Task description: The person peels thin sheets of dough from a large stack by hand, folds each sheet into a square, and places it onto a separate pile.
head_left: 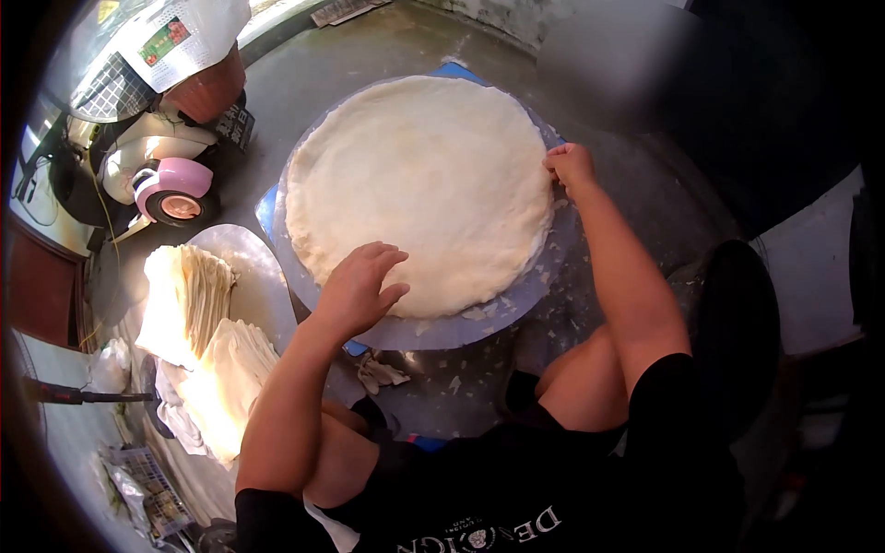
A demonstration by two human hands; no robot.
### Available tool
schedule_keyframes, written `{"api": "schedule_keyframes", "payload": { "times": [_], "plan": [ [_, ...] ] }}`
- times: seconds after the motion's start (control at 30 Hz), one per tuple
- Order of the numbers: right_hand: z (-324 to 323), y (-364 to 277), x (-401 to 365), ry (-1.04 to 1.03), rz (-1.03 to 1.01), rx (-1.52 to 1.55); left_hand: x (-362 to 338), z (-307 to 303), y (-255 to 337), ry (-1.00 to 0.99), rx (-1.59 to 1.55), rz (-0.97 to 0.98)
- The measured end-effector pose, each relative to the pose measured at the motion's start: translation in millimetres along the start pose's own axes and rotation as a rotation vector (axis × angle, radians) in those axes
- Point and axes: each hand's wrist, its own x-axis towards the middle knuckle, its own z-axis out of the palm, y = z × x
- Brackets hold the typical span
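Note:
A large round sheet of pale dough (pixel 415 184) lies spread over a round grey board (pixel 498 318), reaching close to the board's edge. My left hand (pixel 364 288) is over the dough's near left edge, fingers stretched out and thumb apart, with nothing in it. At the dough's right edge, my right hand (pixel 572 168) has its fingers pinched together on the rim; the fingertips are partly hidden. The dough's surface looks smooth in the middle and slightly uneven around its border.
Blue corners (pixel 267 210) stick out from under the board. Folded stacks of thin pale sheets (pixel 189 300) sit on another round board (pixel 253 267) at left. Beyond them stands a pink-and-white wheeled object (pixel 175 189). Pale scraps (pixel 380 371) lie on the floor near my feet.

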Motion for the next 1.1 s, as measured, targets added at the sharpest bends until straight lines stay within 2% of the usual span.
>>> {"api": "schedule_keyframes", "payload": {
  "times": [0.1, 0.23, 0.3, 0.4, 0.53, 0.6, 0.7, 0.8, 0.93, 1.0, 1.1],
  "plan": [
    [-0.6, -11.1, -8.5, -0.101, 0.1, 0.06, -1.2, -1.9, 4.8, -0.022, -0.007, -0.029],
    [5.3, -12.6, -6.6, -0.018, 0.075, -0.032, -6.3, -3.7, 10.2, -0.04, 0.019, 0.0],
    [9.6, 7.0, 9.0, 0.105, -0.07, -0.472, -9.3, -1.9, 8.9, -0.027, 0.013, 0.017],
    [4.5, -5.6, -4.1, 0.041, 0.046, -0.418, -13.8, -2.1, 9.6, -0.025, 0.002, 0.033],
    [0.1, 0.0, -4.9, 0.054, -0.044, -0.32, -18.3, -1.7, 8.4, -0.027, -0.007, 0.052],
    [-2.0, -4.4, -9.8, 0.012, 0.137, -0.064, -19.5, -0.9, 6.8, -0.019, -0.007, 0.06],
    [-1.7, -8.6, -15.4, -0.013, 0.178, 0.016, -19.8, -0.6, 6.5, -0.023, -0.008, 0.073],
    [4.9, -1.3, -11.8, 0.058, 0.126, 0.07, -20.2, 1.1, 5.4, -0.037, -0.011, 0.079],
    [4.3, -0.9, -7.5, 0.035, 0.154, 0.027, -21.5, 1.5, 5.5, -0.045, -0.001, 0.079],
    [7.5, 14.2, 5.4, 0.118, -0.065, -0.167, -21.7, 1.6, 4.6, -0.054, 0.004, 0.07],
    [9.7, 0.9, 0.5, 0.132, -0.049, -0.248, -22.1, 2.4, 3.5, -0.08, 0.009, 0.043]
  ]
}}
